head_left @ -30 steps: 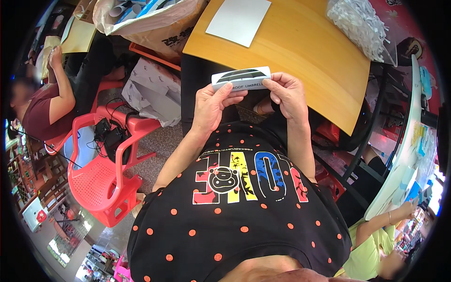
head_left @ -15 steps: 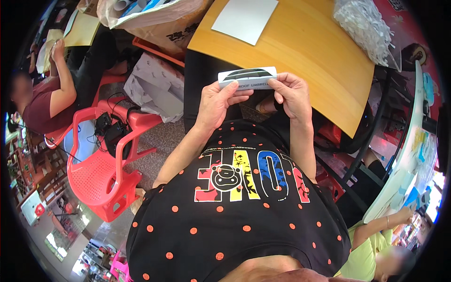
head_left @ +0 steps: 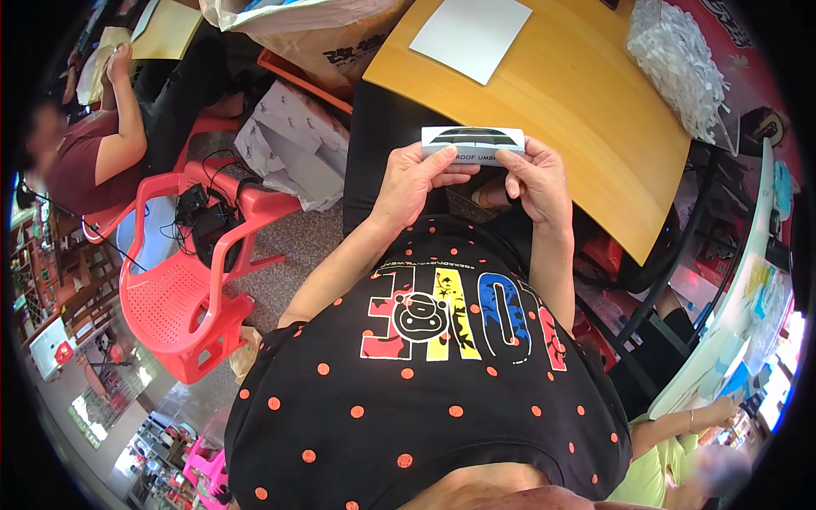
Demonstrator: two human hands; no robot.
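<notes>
My left hand point(head_left: 410, 181) and my right hand point(head_left: 541, 183) hold a small printed paper box point(head_left: 473, 138) between them, just off the near edge of the wooden table. It is white and grey, with a dark curved pattern on the upper face and lettering on the lower one. Each thumb presses on the front, while the fingers curl behind and beneath, partly hidden. The box looks flattened or folded; whether anything is inside, I cannot tell. Beyond it, a white sheet or thin stack of paper point(head_left: 470, 38) lies on the table point(head_left: 544, 110).
A clear bag of white paper strips point(head_left: 676, 68) sits at the table's far right. To my left stand a red plastic chair point(head_left: 183, 293) holding black cables, a white wrapped package point(head_left: 289, 140) and a large sack point(head_left: 314, 34). Other people sit at left and lower right.
The view has shifted, so table and hands appear farther right. My right thumb now lies farther in across the front of the box. Both hands keep their hold.
</notes>
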